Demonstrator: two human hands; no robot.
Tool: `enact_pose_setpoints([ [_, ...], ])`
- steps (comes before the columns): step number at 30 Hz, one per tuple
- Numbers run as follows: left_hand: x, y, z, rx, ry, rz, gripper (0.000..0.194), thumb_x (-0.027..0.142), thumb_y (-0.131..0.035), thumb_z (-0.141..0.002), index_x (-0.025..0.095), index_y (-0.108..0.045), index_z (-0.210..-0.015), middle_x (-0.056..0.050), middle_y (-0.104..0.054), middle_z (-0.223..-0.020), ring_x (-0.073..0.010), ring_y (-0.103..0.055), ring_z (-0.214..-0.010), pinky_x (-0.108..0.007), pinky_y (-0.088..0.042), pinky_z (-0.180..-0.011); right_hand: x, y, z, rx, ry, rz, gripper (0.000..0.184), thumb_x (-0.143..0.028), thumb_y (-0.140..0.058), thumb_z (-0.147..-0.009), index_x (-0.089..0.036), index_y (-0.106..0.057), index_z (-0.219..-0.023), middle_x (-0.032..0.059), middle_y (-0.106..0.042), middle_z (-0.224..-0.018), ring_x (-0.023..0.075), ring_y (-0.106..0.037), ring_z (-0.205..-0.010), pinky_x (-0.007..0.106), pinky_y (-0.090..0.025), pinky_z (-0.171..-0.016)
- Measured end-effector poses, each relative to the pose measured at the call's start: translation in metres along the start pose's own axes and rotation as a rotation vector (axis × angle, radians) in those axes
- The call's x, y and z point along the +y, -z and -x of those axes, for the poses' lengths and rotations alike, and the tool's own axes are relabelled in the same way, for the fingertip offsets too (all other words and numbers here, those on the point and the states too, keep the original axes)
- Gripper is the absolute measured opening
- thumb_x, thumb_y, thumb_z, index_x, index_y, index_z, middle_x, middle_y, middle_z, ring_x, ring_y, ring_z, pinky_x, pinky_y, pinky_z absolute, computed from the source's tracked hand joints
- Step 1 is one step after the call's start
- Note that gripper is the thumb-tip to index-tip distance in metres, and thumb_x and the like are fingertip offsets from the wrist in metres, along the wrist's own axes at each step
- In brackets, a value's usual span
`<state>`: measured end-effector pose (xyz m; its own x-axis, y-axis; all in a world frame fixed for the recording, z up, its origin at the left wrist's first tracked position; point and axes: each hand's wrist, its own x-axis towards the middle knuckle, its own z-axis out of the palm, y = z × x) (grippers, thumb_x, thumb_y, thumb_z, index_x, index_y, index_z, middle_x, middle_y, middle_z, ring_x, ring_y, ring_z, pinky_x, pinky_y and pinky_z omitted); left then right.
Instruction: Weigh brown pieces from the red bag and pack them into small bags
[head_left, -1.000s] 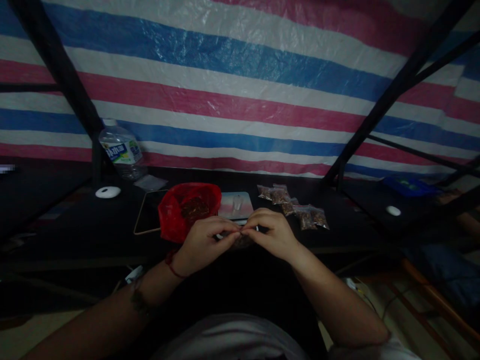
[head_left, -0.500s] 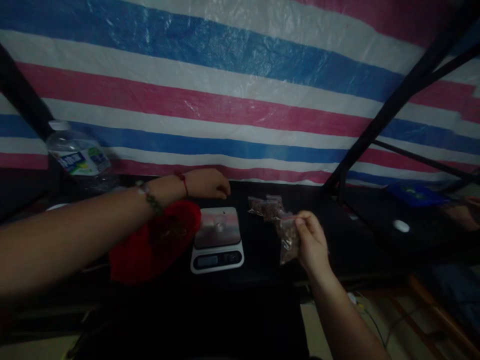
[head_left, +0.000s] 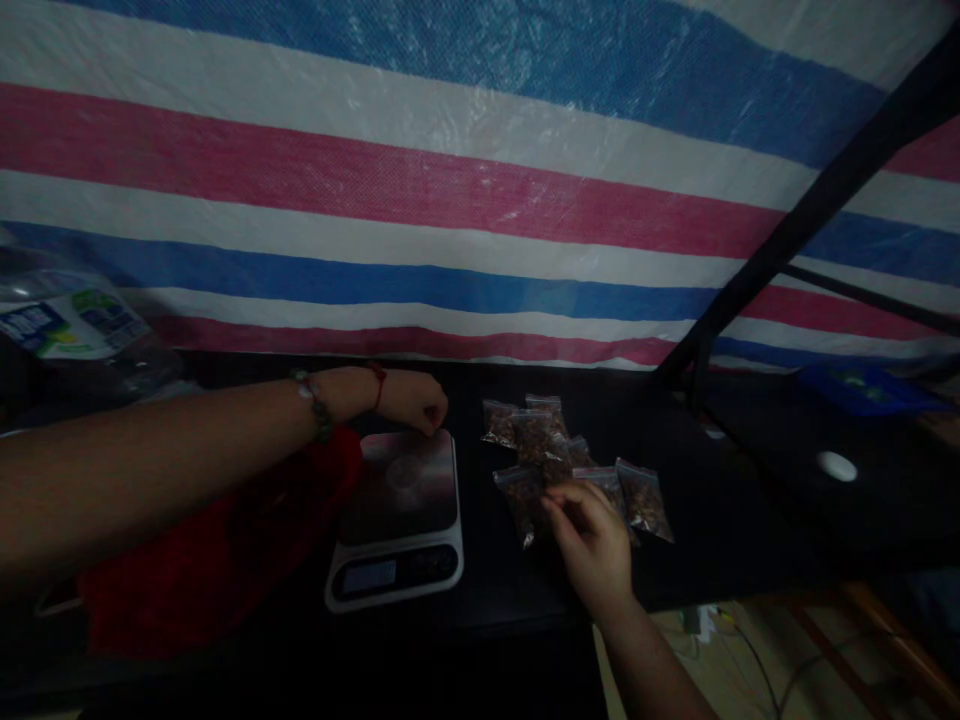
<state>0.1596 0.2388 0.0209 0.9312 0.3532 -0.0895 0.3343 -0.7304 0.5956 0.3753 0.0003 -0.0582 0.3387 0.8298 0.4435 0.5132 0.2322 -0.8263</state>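
My left hand (head_left: 416,402) hovers at the far right corner of a kitchen scale (head_left: 397,560), its fingers curled together. Whatever it may hold is hidden. The scale has a metal plate and a small display. To the right, my right hand (head_left: 596,545) is closed, thumb and forefinger pinched at the right edge of a small zip-lock bag (head_left: 519,505) of brown bits, which lies on the black table (head_left: 487,590). Several similar bags (head_left: 534,435) are clustered behind it. Another filled bag (head_left: 645,498) lies right of my right hand.
A red plastic bag (head_left: 217,560) sits left of the scale, partly under my left forearm. A clear labelled bottle (head_left: 82,325) stands at the far left. Striped sheeting (head_left: 450,200) hangs behind. Rightward are a white round object (head_left: 836,466), a blue tray (head_left: 862,390) and a dark frame bar (head_left: 765,255).
My right hand has lowered and moved left, bringing its bag down onto the table. More bags show around it. My left hand stays curled near the scale. The view has shifted.
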Motion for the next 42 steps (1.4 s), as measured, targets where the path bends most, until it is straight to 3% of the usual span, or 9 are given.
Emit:
enact_pose_setpoints([
  [3,-0.002,0.008,-0.010,0.082,0.082,-0.039,0.018,-0.004,-0.067,-0.059,0.014,-0.069,-0.064,0.010,-0.063,-0.052,-0.0058,-0.048,-0.051,-0.014,-0.029,-0.050,-0.003,-0.003,-0.003,0.077,-0.262,-0.494,0.016,-0.033,-0.070,-0.077,-0.027,-0.066,-0.091,0.0015,-0.058,-0.074,0.0159,-0.054,-0.066,0.029,-0.047,-0.057],
  [7,-0.009,0.004,-0.025,0.058,0.113,-0.051,0.031,-0.012,-0.062,-0.055,0.013,-0.070,-0.071,0.013,-0.059,-0.048,-0.0038,-0.044,-0.048,-0.012,-0.027,-0.050,-0.021,-0.003,-0.015,0.000,-0.461,-1.057,0.015,-0.034,-0.070,-0.075,-0.026,-0.065,-0.087,-0.0009,-0.045,-0.068,0.0109,-0.042,-0.056,0.021,-0.039,-0.046],
  [17,-0.033,-0.005,-0.044,-0.140,0.155,-0.106,0.022,-0.010,-0.066,-0.058,0.009,-0.069,-0.067,0.007,-0.065,-0.055,-0.0058,-0.043,-0.050,-0.017,-0.029,-0.052,-0.069,-0.006,-0.026,-0.172,-0.604,-1.580,0.011,-0.015,-0.065,-0.077,-0.020,-0.057,-0.082,-0.0055,-0.030,-0.062,0.0065,-0.033,-0.054,0.013,-0.036,-0.048],
  [24,-0.010,0.034,-0.025,-0.035,0.142,-0.226,0.015,0.001,-0.067,-0.070,0.005,-0.068,-0.085,0.008,-0.063,-0.066,-0.0044,-0.044,-0.061,-0.015,-0.028,-0.062,-0.086,-0.003,-0.019,-0.226,-0.564,-1.537,0.015,-0.015,-0.069,-0.074,-0.020,-0.060,-0.085,-0.0049,-0.034,-0.064,0.0064,-0.033,-0.055,0.013,-0.036,-0.047],
  [27,0.015,0.058,0.011,-0.007,0.150,-0.354,0.016,0.012,-0.068,-0.076,0.005,-0.068,-0.090,0.006,-0.064,-0.071,-0.0047,-0.047,-0.065,-0.015,-0.028,-0.066,-0.093,0.000,-0.013,-0.233,-0.525,-1.487,0.025,-0.011,-0.074,-0.067,-0.020,-0.063,-0.088,-0.0052,-0.037,-0.066,0.0050,-0.035,-0.057,0.012,-0.037,-0.048],
  [30,0.043,0.066,0.063,-0.006,0.245,-0.439,0.014,0.018,-0.064,-0.079,0.011,-0.070,-0.088,0.004,-0.065,-0.074,-0.0069,-0.051,-0.066,-0.017,-0.029,-0.066,-0.100,0.000,-0.006,-0.267,-0.493,-1.422,0.029,-0.010,-0.076,-0.065,-0.021,-0.064,-0.089,-0.0058,-0.039,-0.065,0.0045,-0.038,-0.057,0.012,-0.039,-0.049],
  [36,0.057,0.022,0.149,-0.106,0.354,-0.479,0.012,0.013,-0.063,-0.075,0.015,-0.071,-0.083,0.003,-0.069,-0.077,-0.0087,-0.055,-0.067,-0.017,-0.032,-0.062,-0.105,-0.023,0.009,-0.318,-0.514,-1.164,0.030,-0.009,-0.080,-0.060,-0.021,-0.067,-0.084,-0.0046,-0.056,-0.069,0.0054,-0.053,-0.062,0.015,-0.046,-0.056],
  [40,0.041,-0.008,0.171,-0.101,0.395,-0.460,0.020,0.012,-0.054,-0.079,0.018,-0.073,-0.079,-0.002,-0.072,-0.076,-0.0137,-0.061,-0.065,-0.021,-0.039,-0.062,-0.106,-0.046,0.017,-0.328,-0.524,-0.965,0.021,-0.019,-0.081,-0.062,-0.017,-0.069,-0.080,-0.0027,-0.062,-0.066,0.0055,-0.053,-0.054,0.017,-0.044,-0.050],
  [42,0.037,-0.019,0.176,-0.003,0.465,-0.452,0.026,0.009,-0.050,-0.079,0.018,-0.074,-0.082,-0.005,-0.073,-0.081,-0.0161,-0.064,-0.070,-0.023,-0.042,-0.065,-0.108,-0.055,0.017,-0.343,-0.504,-0.895,0.021,-0.024,-0.079,-0.064,-0.017,-0.070,-0.082,-0.0007,-0.065,-0.068,0.0057,-0.053,-0.051,0.017,-0.044,-0.047],
])
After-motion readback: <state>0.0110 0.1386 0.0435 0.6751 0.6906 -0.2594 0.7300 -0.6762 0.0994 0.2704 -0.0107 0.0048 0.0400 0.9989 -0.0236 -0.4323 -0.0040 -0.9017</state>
